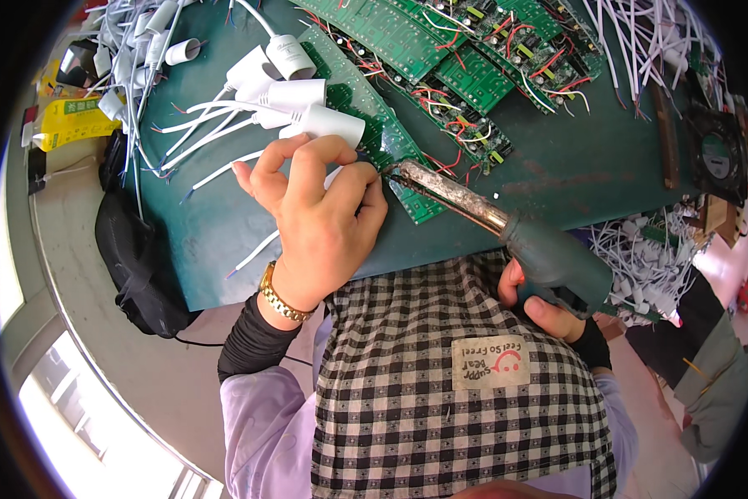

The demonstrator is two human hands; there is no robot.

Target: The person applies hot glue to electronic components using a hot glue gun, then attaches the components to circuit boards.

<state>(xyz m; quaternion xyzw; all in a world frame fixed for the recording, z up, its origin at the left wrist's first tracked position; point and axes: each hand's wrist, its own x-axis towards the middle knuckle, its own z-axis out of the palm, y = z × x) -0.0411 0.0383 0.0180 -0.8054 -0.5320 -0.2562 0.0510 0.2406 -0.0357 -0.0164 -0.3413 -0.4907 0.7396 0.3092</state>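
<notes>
Green circuit board lies at the near edge of the green mat; we press it down with the left hand, fingers pinched on a wire at the joint. Right hand is clenched round the soldering iron, tip touching the board just beside our left fingertips. Risk, as we judge it: a slip burns a finger or bridges pads. White connectors crowd the left; stacked boards sit behind. Open mat lies only to the right.

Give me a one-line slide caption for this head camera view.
Left hand steadies a green circuit board while the right hand applies a soldering iron over a green bench mat.
</notes>
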